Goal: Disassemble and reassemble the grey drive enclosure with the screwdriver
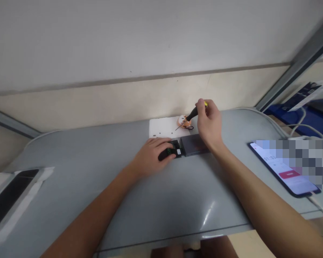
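Note:
My right hand (210, 120) grips a screwdriver (194, 111) with a black and yellow handle. Its thin shaft slants down to the left, the tip over a sheet of white paper (161, 125). Several small dark screws lie on that paper. An orange and white toy figure (182, 121) with a dark cord loop stands behind the shaft. My left hand (154, 156) is closed around a black electronic part (174, 150) with a green board and white label, resting on the table. Touching this part on its right is a flat dark grey case (194, 144), its right end hidden by my right hand.
The grey table (97, 154) meets a wall behind. A lit phone (282, 170) with a white cable lies at right, other cables and a blue item (317, 114) beyond it. At far left sits a dark-screened device (13, 199) on something white.

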Tool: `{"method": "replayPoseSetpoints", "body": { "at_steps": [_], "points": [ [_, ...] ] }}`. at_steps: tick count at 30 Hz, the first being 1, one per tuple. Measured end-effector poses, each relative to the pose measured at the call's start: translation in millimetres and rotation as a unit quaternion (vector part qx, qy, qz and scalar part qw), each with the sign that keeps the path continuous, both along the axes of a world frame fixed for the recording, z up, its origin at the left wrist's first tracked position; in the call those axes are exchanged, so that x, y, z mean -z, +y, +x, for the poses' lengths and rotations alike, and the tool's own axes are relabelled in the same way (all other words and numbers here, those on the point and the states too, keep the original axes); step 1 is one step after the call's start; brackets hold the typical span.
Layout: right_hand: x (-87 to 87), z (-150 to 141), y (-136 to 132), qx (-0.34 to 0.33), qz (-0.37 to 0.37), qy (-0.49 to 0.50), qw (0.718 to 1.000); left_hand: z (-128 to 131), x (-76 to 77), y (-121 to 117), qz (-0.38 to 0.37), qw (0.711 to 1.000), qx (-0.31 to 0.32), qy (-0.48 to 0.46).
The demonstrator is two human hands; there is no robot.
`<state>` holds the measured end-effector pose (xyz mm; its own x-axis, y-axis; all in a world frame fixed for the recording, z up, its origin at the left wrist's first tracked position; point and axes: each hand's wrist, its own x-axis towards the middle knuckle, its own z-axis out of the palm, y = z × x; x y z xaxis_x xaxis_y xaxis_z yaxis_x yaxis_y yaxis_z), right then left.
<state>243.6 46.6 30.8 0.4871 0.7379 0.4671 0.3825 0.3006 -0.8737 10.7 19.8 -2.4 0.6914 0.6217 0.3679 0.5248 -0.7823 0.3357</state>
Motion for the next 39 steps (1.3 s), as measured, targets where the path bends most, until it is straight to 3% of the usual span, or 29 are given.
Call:
{"method": "replayPoseSetpoints", "body": {
  "at_steps": [5, 12, 20, 26, 39],
  "points": [
    [7.6, -3.1, -1.9, -0.026, -0.035, -0.015, 0.999, -1.2, -1.4, -0.2, -0.010, 0.998, -0.017, -0.058],
    [9.2, -4.8, -2.5, -0.042, -0.050, -0.002, 0.998, -2.0, -1.3, 5.7, -0.013, 0.984, -0.088, -0.156],
    [3.8, -7.9, -3.3, -0.067, -0.015, 0.055, 0.996, -0.1, 3.1, 8.6, -0.014, 0.971, -0.154, -0.183],
    [1.1, -11.9, -3.7, -0.104, -0.009, 0.111, 0.988, 0.9, 7.9, 11.5, -0.065, 0.963, -0.195, -0.177],
    [1.9, -14.7, -3.9, -0.119, -0.034, 0.155, 0.980, 0.2, 7.6, 12.5, -0.045, 0.962, -0.154, -0.222]
  ]
}}
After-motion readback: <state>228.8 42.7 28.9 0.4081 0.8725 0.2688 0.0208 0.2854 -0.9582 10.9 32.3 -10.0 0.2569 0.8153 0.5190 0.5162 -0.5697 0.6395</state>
